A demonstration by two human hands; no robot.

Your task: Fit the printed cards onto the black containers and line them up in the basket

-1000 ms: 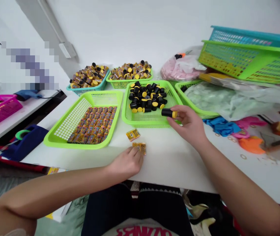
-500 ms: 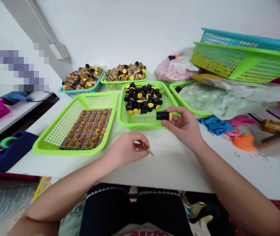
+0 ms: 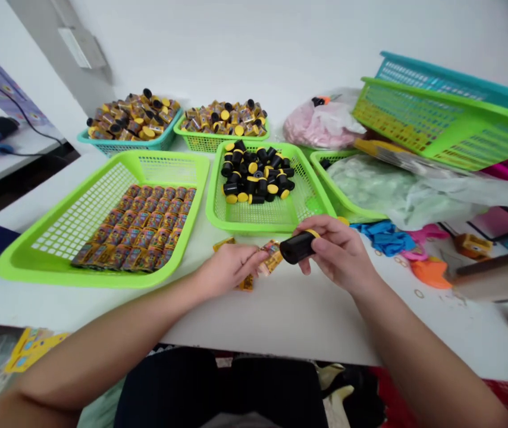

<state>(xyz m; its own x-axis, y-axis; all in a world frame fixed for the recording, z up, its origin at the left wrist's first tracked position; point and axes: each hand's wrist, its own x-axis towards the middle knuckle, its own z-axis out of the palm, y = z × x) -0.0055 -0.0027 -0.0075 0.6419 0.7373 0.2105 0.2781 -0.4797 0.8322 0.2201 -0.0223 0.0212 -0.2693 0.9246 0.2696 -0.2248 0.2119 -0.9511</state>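
My right hand (image 3: 336, 246) grips a small black canister with a yellow cap (image 3: 298, 247) above the table. Close to its left side, my left hand (image 3: 231, 267) pinches a printed yellow-orange label sleeve (image 3: 272, 257). More of these printed labels (image 3: 245, 283) show under and behind my left hand, partly hidden by it. Behind both hands is a green basket (image 3: 245, 226) with a heap of black canisters with yellow caps (image 3: 258, 172). A larger green basket (image 3: 26, 270) on the left has rows of canisters in printed labels (image 3: 142, 229).
Heaped labelled canisters fill a blue basket (image 3: 167, 139) and a green basket (image 3: 200, 141) at the back. To the right are plastic bags (image 3: 383, 178), stacked baskets (image 3: 441, 122), blue balloons (image 3: 388, 239), an orange balloon (image 3: 432, 273) and a beige device (image 3: 495, 273).
My right hand has brought the canister lower and tilted it. My left hand now pinches a label near the canister, and printed labels show around that hand. The view has shifted.
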